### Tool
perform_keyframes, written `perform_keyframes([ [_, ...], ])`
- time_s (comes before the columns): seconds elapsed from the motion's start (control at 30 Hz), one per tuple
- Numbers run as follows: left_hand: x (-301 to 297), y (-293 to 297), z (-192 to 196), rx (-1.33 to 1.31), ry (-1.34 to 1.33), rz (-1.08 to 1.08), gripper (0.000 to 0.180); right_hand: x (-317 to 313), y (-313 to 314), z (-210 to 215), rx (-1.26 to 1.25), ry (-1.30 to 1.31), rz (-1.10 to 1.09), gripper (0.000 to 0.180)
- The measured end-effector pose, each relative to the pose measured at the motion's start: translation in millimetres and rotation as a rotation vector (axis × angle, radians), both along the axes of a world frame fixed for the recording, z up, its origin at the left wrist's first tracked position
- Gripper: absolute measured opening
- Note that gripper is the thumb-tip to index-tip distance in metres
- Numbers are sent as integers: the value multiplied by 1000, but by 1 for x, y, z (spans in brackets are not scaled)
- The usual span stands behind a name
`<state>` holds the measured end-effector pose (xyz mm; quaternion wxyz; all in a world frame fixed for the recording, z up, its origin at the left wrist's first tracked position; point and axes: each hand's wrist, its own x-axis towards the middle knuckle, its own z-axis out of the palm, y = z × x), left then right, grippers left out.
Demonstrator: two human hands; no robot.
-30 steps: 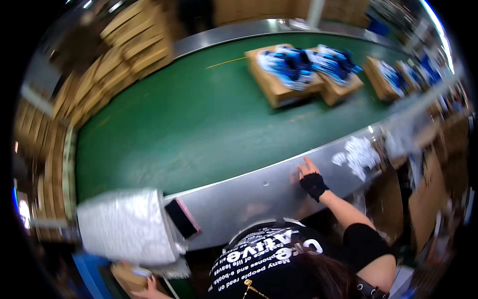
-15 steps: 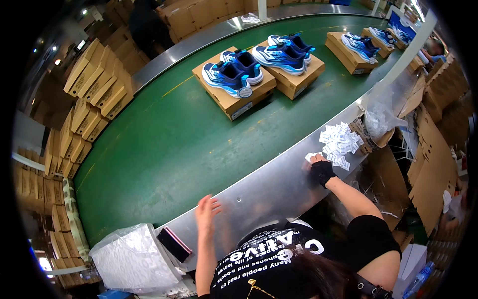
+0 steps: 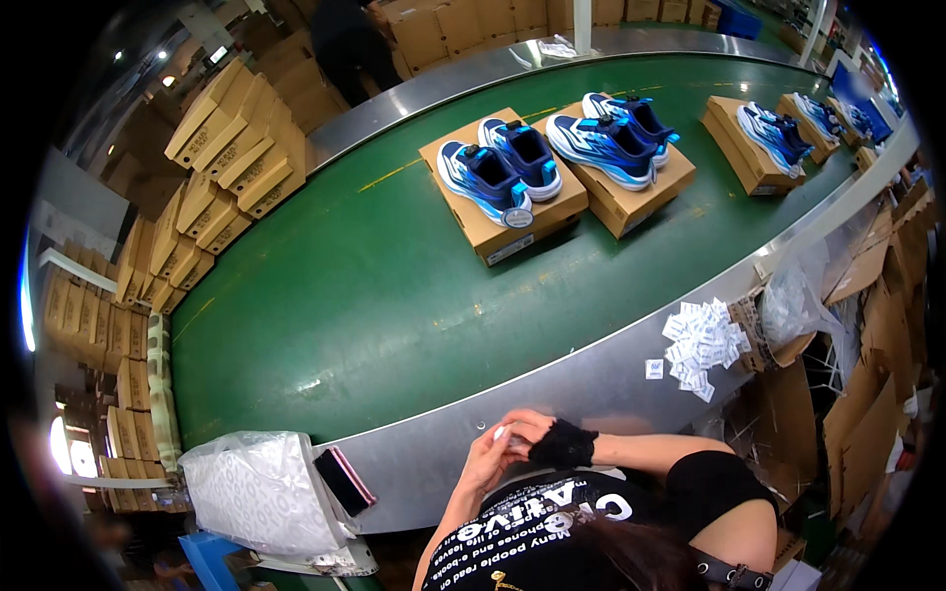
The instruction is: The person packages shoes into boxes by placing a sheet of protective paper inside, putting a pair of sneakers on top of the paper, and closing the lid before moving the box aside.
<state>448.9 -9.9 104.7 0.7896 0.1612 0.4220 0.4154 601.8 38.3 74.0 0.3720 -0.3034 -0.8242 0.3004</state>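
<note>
My left hand [image 3: 483, 463] and my right hand [image 3: 529, 435] meet over the metal ledge, close to my body. A black fingerless glove covers part of the right one. A small white sachet [image 3: 500, 431] shows partly between the closed fingertips of both hands; the rest of it is hidden. To the right on the ledge lies a heap of small white printed sachets [image 3: 705, 340]. One single sachet [image 3: 654, 369] lies flat just left of the heap.
Blue running shoes [image 3: 498, 172] sit in pairs on brown shoeboxes [image 3: 512, 241] along the green conveyor belt [image 3: 355, 295]. Stacked shoeboxes [image 3: 236, 148] stand at the left. A plastic-wrapped bundle [image 3: 251, 492] and a dark phone-like object [image 3: 343, 481] lie at the ledge's left end.
My right hand has left the sachet heap and come left toward my body. My left hand has moved right to meet it, its fingers now closed. The whole view has shifted.
</note>
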Motion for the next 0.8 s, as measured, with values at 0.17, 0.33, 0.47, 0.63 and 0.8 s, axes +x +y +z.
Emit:
perform_keyframes([
  [0.17,-25,-4,-13,-164,309,128,24,3,174,70,665,-129,-366,36],
  [0.33,-22,-23,-25,-236,547,13,25,19,307,147,234,-826,-523,51],
  [0.47,-23,-30,-21,-238,509,118,23,20,320,163,-59,-988,-376,52],
  [0.63,-64,-39,-2,-126,577,454,15,8,254,230,-81,-725,-192,54],
  [0.8,-104,-13,45,186,666,722,16,7,184,253,-183,-519,178,47],
])
